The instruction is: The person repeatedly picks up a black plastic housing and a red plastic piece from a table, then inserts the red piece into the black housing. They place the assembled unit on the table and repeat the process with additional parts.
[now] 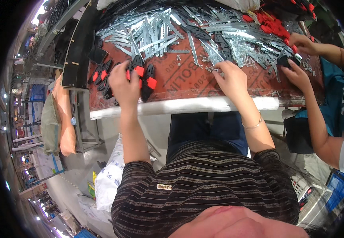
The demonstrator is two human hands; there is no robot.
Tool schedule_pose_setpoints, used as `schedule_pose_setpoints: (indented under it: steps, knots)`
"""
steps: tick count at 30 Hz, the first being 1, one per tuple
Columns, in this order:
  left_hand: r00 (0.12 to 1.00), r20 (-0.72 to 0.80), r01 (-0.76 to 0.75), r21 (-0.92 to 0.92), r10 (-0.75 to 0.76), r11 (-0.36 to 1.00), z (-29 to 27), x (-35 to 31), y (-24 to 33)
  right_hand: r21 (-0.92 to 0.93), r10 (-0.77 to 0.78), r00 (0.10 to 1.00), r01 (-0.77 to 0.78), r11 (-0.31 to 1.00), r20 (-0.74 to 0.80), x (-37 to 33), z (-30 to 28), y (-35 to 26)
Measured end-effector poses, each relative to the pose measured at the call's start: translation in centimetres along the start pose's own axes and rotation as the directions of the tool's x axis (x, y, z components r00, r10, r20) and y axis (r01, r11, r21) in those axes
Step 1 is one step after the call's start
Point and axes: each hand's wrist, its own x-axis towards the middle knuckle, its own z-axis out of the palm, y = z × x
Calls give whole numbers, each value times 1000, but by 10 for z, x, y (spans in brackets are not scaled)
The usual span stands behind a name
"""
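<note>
My left hand [123,85] is over a group of black-and-red plastic pieces [149,82] at the table's left front. Its thumb and fingers bend around one black piece with a red part [138,70], which is partly covered by the hand. To the right, my right hand [232,81] reaches down to the tabletop with thumb and fingertips drawn close together. Small metal parts [208,68] lie right at those fingertips; anything pinched there is too small to make out. Beyond both hands spreads a heap of silver toothed strips [156,35], with black pieces [221,41] among them.
The reddish-brown table [172,79] has a white padded front edge [188,106]. At right, a co-worker's two hands [297,75] work near a pile of red parts [273,27]. A black box [76,59] stands at the left. A white sack [111,178] is on the floor.
</note>
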Motion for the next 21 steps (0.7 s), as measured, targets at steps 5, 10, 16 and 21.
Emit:
schedule_pose_setpoints:
  steps: [5,10,16,21]
  knots:
    - [965,227,-29,-403,130,915,38,-2,78,-195,-119,989,100,976,-84,11,17,9]
    - [908,375,64,-565,186,823,75,7,131,-93,-155,962,137,986,-224,11,20,10]
    - [858,501,332,-710,114,621,104,5,137,198,-75,963,130,971,-260,11,18,20]
    - [729,684,631,-680,14,374,86,6,137,394,-50,972,140,908,-232,12,19,16]
